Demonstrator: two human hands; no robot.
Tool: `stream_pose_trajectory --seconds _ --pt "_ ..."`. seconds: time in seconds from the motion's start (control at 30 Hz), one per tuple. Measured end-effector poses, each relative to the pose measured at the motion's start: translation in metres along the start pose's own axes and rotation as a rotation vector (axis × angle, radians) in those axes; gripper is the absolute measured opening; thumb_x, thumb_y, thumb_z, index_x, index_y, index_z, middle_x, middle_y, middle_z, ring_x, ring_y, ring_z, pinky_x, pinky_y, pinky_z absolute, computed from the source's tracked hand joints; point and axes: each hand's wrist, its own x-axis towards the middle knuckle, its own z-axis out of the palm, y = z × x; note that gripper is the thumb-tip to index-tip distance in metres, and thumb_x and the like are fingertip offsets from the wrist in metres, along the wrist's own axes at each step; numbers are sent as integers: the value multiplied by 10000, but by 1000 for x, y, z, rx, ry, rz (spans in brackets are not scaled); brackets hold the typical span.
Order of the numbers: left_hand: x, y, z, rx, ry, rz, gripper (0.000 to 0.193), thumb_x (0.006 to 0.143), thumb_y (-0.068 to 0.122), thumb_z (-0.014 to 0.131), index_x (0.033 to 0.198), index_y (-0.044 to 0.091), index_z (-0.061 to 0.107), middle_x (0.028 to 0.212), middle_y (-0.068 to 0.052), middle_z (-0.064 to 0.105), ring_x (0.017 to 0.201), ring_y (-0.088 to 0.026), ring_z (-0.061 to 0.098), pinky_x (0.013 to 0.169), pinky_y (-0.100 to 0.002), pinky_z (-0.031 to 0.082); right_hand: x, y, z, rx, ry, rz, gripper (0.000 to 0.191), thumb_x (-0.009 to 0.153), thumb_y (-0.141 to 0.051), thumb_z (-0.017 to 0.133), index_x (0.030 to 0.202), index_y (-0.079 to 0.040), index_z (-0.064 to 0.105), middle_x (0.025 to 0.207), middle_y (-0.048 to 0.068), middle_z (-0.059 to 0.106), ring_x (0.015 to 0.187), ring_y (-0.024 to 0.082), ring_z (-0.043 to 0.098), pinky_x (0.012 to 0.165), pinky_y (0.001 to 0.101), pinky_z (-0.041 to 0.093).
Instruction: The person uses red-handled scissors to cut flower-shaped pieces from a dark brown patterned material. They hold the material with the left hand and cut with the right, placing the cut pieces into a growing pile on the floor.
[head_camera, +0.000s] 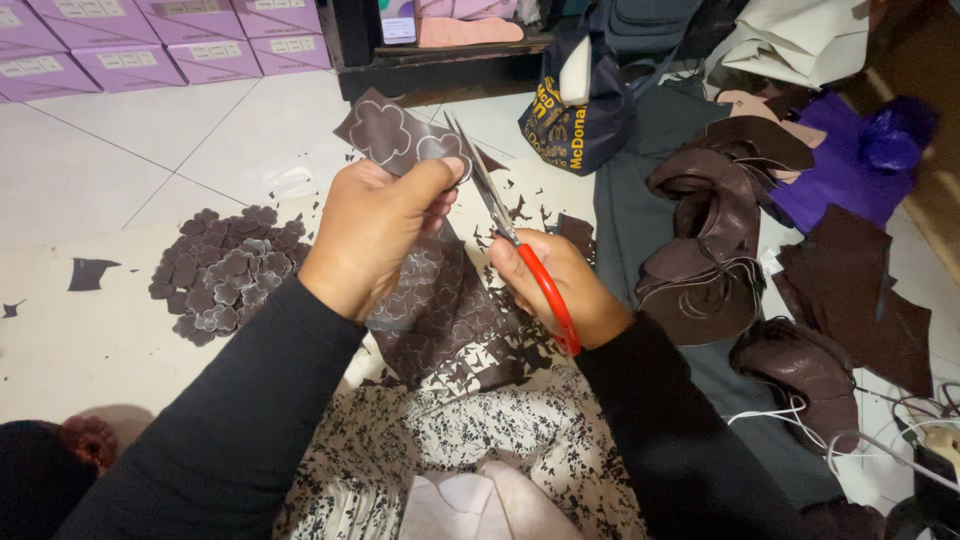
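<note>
Left hand (375, 235) pinches a brown flower-marked sheet (395, 135); right hand (560, 290) grips red-handled scissors (520, 250); cut flower pile (225, 270) at nine o'clock; lilac boxes (160, 40) at eleven; dark printed bag (580, 105) at one.

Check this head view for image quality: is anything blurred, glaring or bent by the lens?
Head view: light is even and soft, with no hard shadows; the left hand, the brown flower sheet and the scissors in the right hand look sharp; a mild sheen lies on the white floor tiles; the wide lens bows the purple boxes at the top edge.
</note>
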Motion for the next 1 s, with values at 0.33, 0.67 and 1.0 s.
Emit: stream_pose_trajectory --seconds 0.33,0.67,1.0 --pt "4 3 -8 159 -79 100 102 885 116 732 846 23 719 728 15 682 618 -52 588 574 -218 471 -2 -2 -5 -60 -61 -48 434 1062 -434 529 1016 -18 644 744 -74 461 669 33 401 571 232 350" --pt "4 10 -16 164 -109 54 86 873 100 734 862 16 730 729 15 676 600 -52 549 537 -218 423 -2 1 -6 -36 -101 -73 422 1073 -411 518 973 -16 631 810 -70 476 771 41 411 671 222 383" --pt "1 10 -16 275 -130 53 97 875 126 739 864 31 758 748 14 696 633 -64 585 581 -242 463 -5 2 -4 -23 -86 27 432 1008 -487 517 987 -70 626 673 -68 428 594 41 392 513 226 321"
